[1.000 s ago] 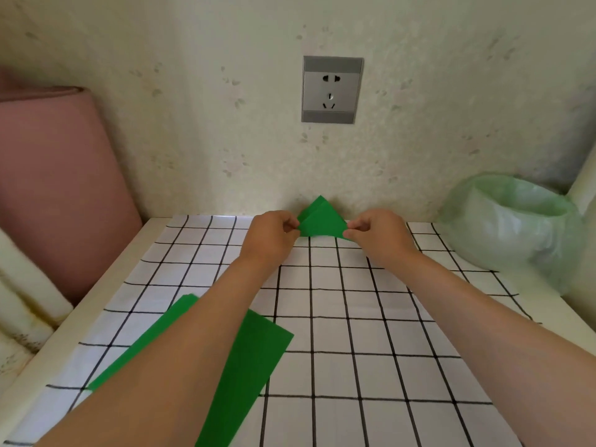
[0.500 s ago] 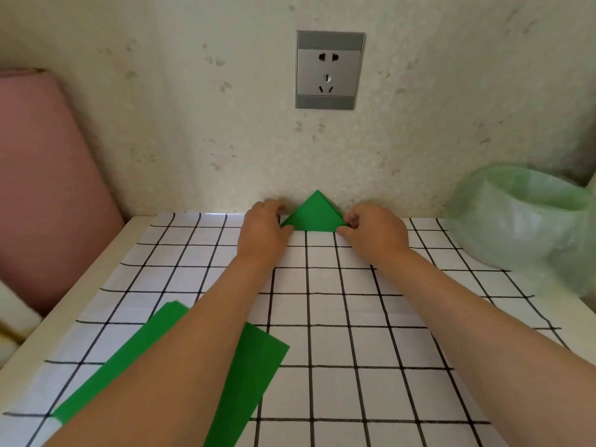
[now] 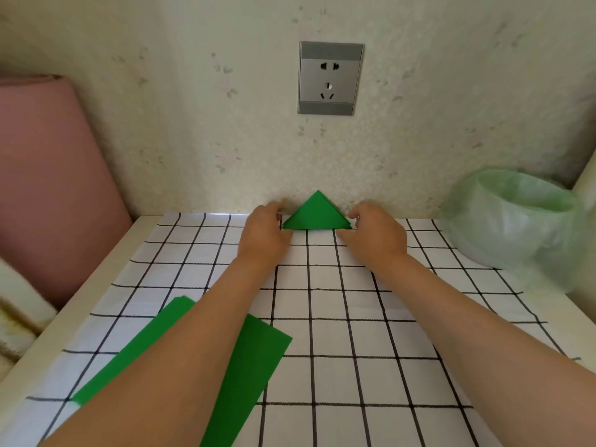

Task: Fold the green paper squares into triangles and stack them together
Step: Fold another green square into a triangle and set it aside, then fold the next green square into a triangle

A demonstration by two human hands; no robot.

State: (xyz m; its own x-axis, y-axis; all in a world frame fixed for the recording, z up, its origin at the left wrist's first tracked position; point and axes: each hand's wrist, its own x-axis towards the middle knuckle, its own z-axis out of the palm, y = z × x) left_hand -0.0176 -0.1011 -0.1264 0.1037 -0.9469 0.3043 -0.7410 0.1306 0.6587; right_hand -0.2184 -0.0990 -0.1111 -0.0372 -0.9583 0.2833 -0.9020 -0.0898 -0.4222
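Note:
A folded green triangle stack point(image 3: 317, 215) lies flat on the checked tablecloth point(image 3: 338, 301) at the table's far edge, its tip against the wall. My left hand point(image 3: 266, 235) sits at the triangle's left corner and my right hand point(image 3: 375, 233) at its right corner. Both corners show free between loosely bent fingers and thumbs. Near the front left lie unfolded green paper squares point(image 3: 254, 359), partly hidden under my left forearm.
A bin lined with a pale green plastic bag point(image 3: 516, 217) stands at the back right. A pink roll point(image 3: 48, 188) leans beside the table's left edge. A wall socket point(image 3: 330, 78) is on the wall above the triangle.
The triangle came down from the air onto the table by the wall. My fingers, which pinched its two corners, have loosened and drawn slightly outward.

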